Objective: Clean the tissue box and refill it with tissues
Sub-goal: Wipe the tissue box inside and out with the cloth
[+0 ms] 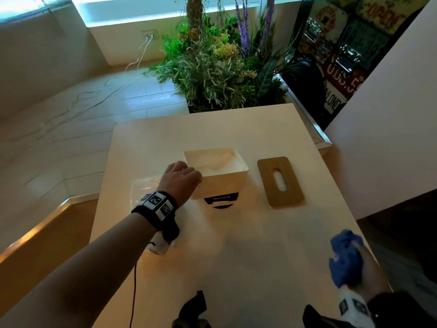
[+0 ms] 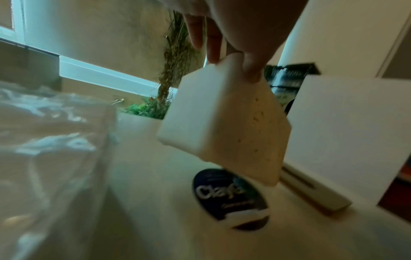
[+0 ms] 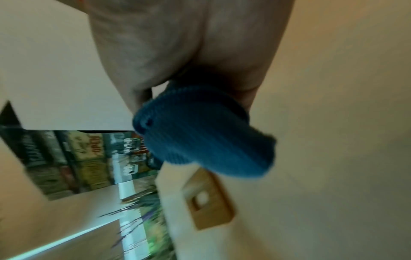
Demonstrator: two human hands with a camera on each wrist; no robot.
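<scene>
Tissue box (image 1: 216,172) hangs tilted above the tabletop (image 1: 236,245) at centre, our left hand (image 1: 181,178) fingers (image 2: 213,44) clamped on its nine o'clock rim; right hand (image 1: 361,268) clutches the blue cloth (image 1: 345,256), so we should steady the box before wiping inside

Cool daylight enters from the window (image 1: 132,10) at the top, blown out to white, while the table (image 1: 236,245) glows warm and dim. Both wrist views are motion-smeared and soft. The head view bends straight edges outward, and the plants (image 1: 212,65) look slightly blurred.
</scene>
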